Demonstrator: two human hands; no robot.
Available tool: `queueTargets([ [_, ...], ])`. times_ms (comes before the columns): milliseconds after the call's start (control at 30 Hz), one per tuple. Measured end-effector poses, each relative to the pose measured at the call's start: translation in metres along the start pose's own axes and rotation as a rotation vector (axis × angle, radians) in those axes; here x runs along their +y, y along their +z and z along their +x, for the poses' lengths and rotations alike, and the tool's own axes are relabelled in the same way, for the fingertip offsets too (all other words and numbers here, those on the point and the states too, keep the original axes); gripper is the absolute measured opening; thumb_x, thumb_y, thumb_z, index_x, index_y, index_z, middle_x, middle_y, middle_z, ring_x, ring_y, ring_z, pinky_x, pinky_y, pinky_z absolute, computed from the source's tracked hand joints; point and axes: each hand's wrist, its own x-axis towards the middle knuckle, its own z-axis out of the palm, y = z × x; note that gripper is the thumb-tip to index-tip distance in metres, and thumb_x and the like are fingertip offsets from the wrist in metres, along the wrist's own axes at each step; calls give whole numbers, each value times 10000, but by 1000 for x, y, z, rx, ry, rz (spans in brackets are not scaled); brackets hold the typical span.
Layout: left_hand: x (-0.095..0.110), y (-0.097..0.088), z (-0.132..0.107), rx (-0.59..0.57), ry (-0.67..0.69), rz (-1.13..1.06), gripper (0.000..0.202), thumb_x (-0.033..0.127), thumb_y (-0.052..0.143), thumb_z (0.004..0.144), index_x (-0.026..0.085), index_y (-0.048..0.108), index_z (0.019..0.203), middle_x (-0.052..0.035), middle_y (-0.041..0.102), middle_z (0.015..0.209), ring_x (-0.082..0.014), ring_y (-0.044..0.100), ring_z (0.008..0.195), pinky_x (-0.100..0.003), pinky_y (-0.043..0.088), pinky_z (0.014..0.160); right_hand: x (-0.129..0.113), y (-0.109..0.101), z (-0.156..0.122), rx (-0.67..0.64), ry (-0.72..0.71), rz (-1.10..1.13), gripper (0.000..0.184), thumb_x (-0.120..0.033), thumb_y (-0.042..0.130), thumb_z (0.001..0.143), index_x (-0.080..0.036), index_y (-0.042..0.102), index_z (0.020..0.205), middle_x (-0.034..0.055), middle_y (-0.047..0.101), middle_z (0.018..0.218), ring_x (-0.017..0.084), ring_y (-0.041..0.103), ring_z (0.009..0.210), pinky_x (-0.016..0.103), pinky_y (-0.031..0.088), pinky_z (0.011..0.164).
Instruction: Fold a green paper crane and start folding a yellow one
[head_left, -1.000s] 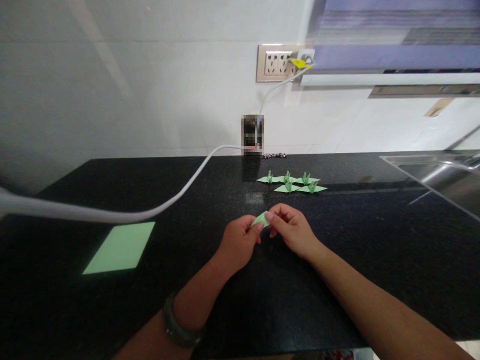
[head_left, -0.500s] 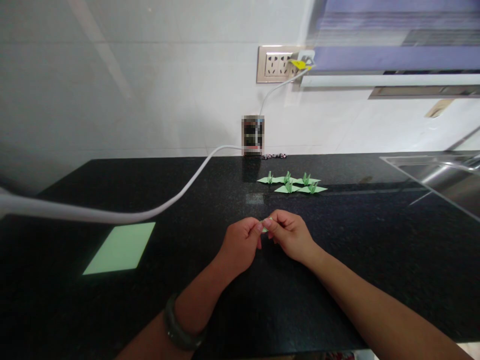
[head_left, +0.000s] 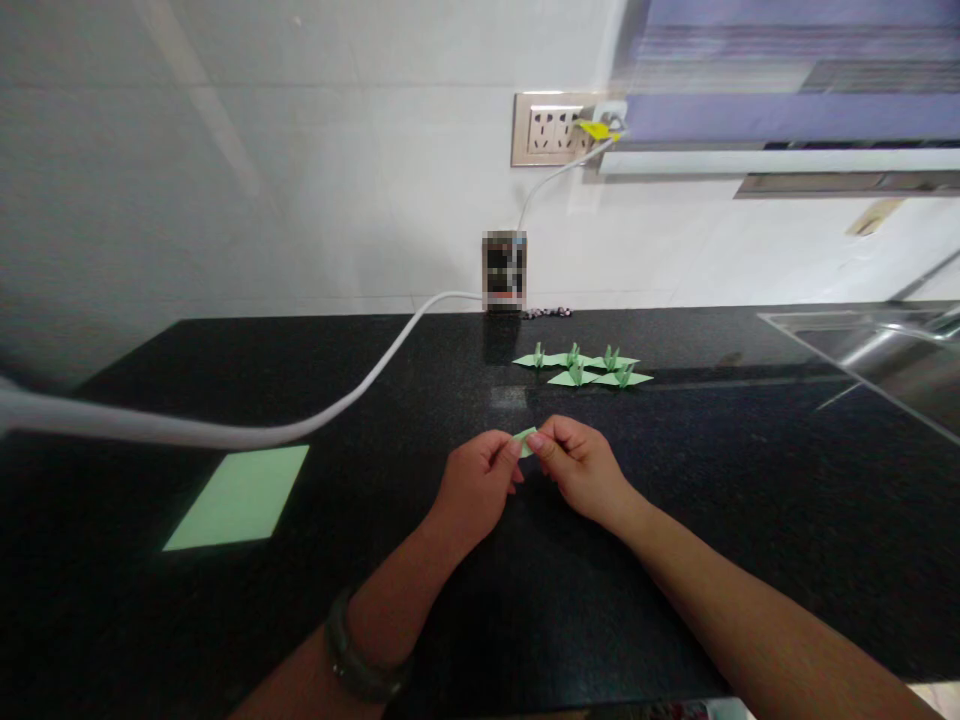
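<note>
Both my hands meet over the black countertop (head_left: pixel 675 520) and pinch one small folded piece of green paper (head_left: pixel 524 440). My left hand (head_left: pixel 476 485) grips its left end with curled fingers, and a dark bracelet sits on that wrist. Fingers of my right hand (head_left: pixel 581 470) are closed on its right end. Most of the paper is hidden between the fingertips. Behind my hands lie several finished green paper cranes (head_left: pixel 581 367) in a small cluster.
A flat green paper sheet (head_left: pixel 238 496) lies at the left of the counter. A white cable (head_left: pixel 360 385) runs across the counter to a wall socket (head_left: pixel 551 128). A small blurred object (head_left: pixel 504 270) leans on the wall. A metal sink (head_left: pixel 885 350) is at the right.
The folded paper showed more between my fingers a second ago, was nearly hidden half a second ago, and now a small tip shows again. My hands stayed in place.
</note>
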Motion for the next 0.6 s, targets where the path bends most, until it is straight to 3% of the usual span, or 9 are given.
queueTargets([
  [100, -4, 1, 2, 36, 19, -38, 275, 404, 429, 779, 168, 569, 790, -2, 585, 651, -119, 550, 585, -222, 405, 543, 0, 1, 1, -50, 63, 69, 293, -383, 466, 795, -162, 469, 602, -34, 452, 491, 72, 405, 436, 191, 314, 426],
  [267, -7, -1, 3, 52, 5, -51, 271, 385, 442, 773, 155, 581, 739, -10, 583, 619, -125, 548, 576, -230, 416, 548, -1, 0, 1, -76, 91, 207, 237, -377, 477, 791, -151, 534, 749, -27, 479, 558, 69, 425, 447, 189, 336, 424],
  [467, -4, 1, 1, 30, 62, 8, 244, 356, 431, 782, 170, 588, 788, -3, 590, 649, -120, 538, 604, -224, 398, 560, -2, -2, 0, -19, 40, 114, 216, -338, 492, 787, -147, 563, 717, -20, 487, 557, 71, 430, 465, 188, 346, 432],
  [600, 1, -2, 0, 31, 50, 104, 260, 337, 412, 793, 165, 558, 663, 17, 536, 571, -104, 492, 551, -215, 351, 524, 0, 2, -1, -28, 23, 90, 204, -341, 498, 785, -154, 571, 747, -16, 503, 584, 74, 445, 477, 190, 360, 442],
])
